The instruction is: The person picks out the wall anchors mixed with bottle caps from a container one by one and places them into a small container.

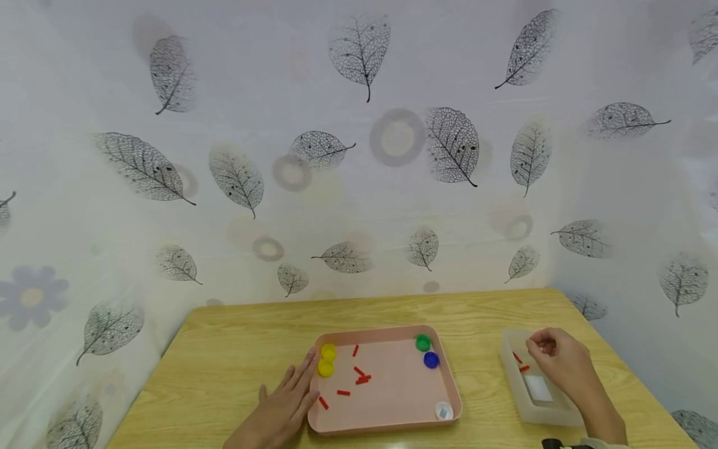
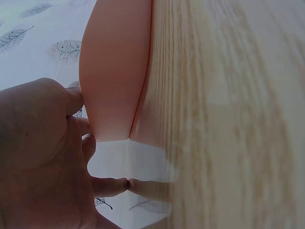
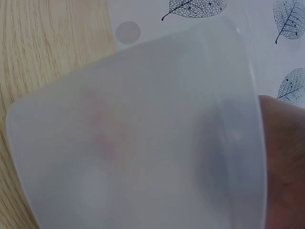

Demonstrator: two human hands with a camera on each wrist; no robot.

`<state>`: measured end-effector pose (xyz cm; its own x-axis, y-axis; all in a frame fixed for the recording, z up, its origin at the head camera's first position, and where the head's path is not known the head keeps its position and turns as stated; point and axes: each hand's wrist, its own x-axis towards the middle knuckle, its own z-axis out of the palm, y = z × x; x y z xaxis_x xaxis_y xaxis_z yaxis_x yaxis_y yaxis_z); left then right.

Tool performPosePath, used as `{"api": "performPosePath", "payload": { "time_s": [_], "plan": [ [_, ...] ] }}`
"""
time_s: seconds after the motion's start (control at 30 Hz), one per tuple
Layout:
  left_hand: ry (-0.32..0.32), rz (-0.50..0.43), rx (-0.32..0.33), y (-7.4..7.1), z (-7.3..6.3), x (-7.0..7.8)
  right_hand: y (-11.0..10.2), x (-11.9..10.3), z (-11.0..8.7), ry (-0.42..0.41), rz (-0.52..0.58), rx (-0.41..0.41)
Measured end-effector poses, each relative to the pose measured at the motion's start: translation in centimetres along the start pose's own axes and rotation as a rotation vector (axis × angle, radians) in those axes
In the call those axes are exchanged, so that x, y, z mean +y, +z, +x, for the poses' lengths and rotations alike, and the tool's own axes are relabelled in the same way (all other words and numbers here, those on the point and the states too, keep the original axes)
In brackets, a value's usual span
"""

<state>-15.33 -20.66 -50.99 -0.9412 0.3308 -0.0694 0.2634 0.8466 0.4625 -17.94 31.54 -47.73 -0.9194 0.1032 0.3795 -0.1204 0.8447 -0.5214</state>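
My left hand (image 1: 284, 399) rests along the left wall of a pink tray (image 1: 387, 429), its fingers mostly straight and touching the rim. In the left wrist view the fingers (image 2: 109, 186) reach beside the tray's outer wall (image 2: 114, 71). Inside the tray lie several small red sticks (image 1: 344, 393), two yellow round caps (image 1: 326, 368), a green cap (image 1: 423, 343), a blue cap (image 1: 431, 360) and a clear-white round piece (image 1: 444, 411). My right hand (image 1: 563, 362) hangs over a translucent box (image 1: 524, 405), thumb and fingertips drawn together; I cannot tell whether something small is between them.
In the box lie red sticks (image 1: 524, 368) and a white rectangular piece (image 1: 538, 388). The box stands right of the tray on a wood-grain table (image 1: 477, 324). Leaf-patterned sheeting (image 1: 359, 187) surrounds the table's back and sides.
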Motion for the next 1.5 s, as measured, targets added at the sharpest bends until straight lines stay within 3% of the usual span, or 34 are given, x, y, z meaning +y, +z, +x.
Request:
{"api": "performPosePath", "payload": {
  "time_s": [0.37, 0.6, 0.73, 1.0, 1.5],
  "plan": [
    [-0.011, 0.002, -0.007, -0.1, -0.2, 0.1, 0.3, -0.4, -0.2, 0.011, 0.018, -0.003],
    [-0.013, 0.009, 0.001, -0.2, -0.3, 0.2, 0.8, -2.6, -0.1, -0.006, 0.099, -0.01],
    [-0.003, 0.005, 0.005, -0.1, -0.3, 0.1, 1.7, -4.0, 0.0, -0.076, 0.126, -0.008],
    [-0.005, 0.01, 0.008, -0.1, -0.3, 0.2, 4.0, -6.3, 0.1, -0.312, 0.161, 0.067],
    [0.004, 0.024, 0.016, -0.4, -0.2, 0.4, 7.8, -10.9, -1.0, -0.462, 0.336, -0.008]
  ]
}}
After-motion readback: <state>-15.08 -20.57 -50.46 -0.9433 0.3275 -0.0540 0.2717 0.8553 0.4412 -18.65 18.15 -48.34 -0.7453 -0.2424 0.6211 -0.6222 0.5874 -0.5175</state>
